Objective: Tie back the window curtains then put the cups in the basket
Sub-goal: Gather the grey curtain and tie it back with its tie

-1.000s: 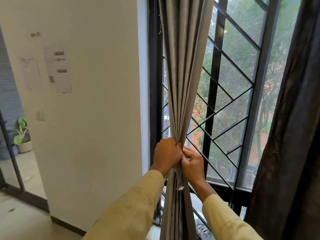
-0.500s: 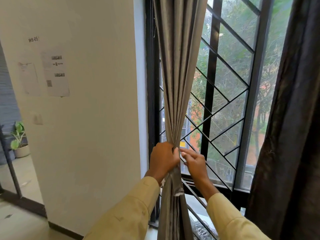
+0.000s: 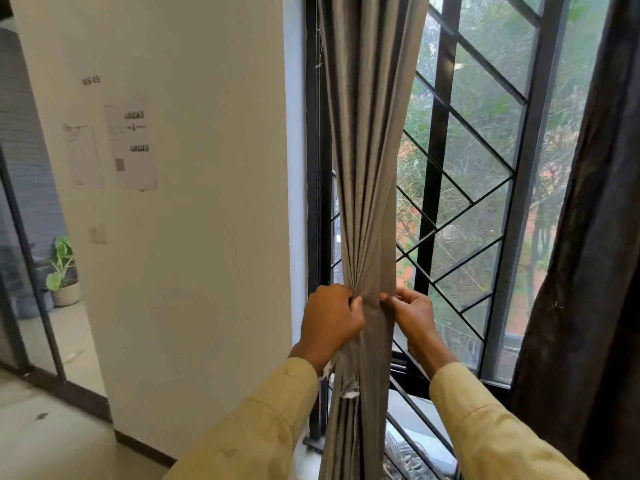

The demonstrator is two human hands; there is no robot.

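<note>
A grey curtain (image 3: 363, 150) hangs gathered into a narrow bunch at the left side of the barred window (image 3: 460, 188). My left hand (image 3: 329, 320) grips the bunch from the left at waist height. My right hand (image 3: 412, 313) pinches the curtain's right edge at the same height. Frayed white bits show on the fabric just below my left hand. A second, dark brown curtain (image 3: 588, 237) hangs loose at the right edge of the view. No cups or basket are in view.
A white wall (image 3: 207, 202) with taped papers (image 3: 131, 147) stands left of the window. Further left is a doorway with a potted plant (image 3: 64, 271) on the floor. Black diagonal bars cover the window glass.
My hands have moved slightly apart on the bunch, the right one shifting from the middle to the curtain's right edge. The view has tilted a little.
</note>
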